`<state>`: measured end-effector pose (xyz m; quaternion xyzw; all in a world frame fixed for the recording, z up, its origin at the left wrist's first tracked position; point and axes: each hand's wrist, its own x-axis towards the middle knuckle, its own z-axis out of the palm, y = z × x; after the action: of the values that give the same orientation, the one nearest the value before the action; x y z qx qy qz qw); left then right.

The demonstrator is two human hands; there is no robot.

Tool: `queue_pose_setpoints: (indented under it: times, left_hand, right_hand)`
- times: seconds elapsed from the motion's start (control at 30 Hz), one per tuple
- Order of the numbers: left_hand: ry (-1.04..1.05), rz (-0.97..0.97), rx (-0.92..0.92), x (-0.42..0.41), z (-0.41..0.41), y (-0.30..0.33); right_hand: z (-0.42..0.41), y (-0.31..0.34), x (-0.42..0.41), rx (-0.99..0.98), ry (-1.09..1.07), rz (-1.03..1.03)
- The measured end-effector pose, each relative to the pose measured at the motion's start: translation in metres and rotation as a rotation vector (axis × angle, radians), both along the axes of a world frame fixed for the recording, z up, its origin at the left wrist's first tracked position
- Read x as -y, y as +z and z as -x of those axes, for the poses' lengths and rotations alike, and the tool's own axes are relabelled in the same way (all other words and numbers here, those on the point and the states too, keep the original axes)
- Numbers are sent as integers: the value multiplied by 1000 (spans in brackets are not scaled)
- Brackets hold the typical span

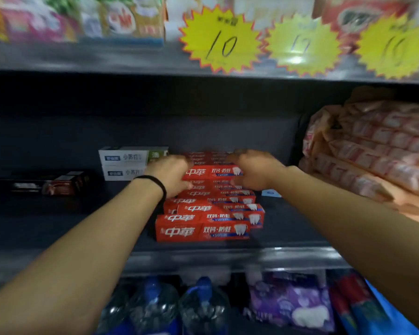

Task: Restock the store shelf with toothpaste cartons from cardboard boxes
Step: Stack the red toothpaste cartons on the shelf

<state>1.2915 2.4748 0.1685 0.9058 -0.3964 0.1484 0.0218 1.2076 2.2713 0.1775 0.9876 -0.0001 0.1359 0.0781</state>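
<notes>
Both hands are deep in the shelf (58, 228), at the back end of a row of red cartons (203, 228) that runs from the front edge towards the back wall. The left hand (172, 176) and right hand (254, 171) have curled fingers round the two ends of the rearmost carton (212, 171), which sits on top of the row. I judge the restocking partly done: several red cartons are in place, stacked a little unevenly, and much of the shelf to the left is bare. White cartons (124, 163) stand just left of the row, dark cartons (51, 184) further left. No cardboard box is in view.
</notes>
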Motion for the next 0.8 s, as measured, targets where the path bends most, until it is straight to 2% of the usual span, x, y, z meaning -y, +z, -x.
queue_pose_setpoints:
  times: [0.17,0.43,0.63,0.8]
  left_hand:
    - [-24,-69,48,-39,81,0]
    - [-43,-108,-39,-86,191,-49]
    - [-54,-209,-188,-115,251,-144]
    - [-43,-309,-357,-130,261,-232]
  right_hand:
    - [69,-5,-44,-4,10,22]
    - [183,-60,-103,-13,58,-30]
    - [252,-156,-132,-175,61,-119]
    - [265,-235,-143,-275,75,-167]
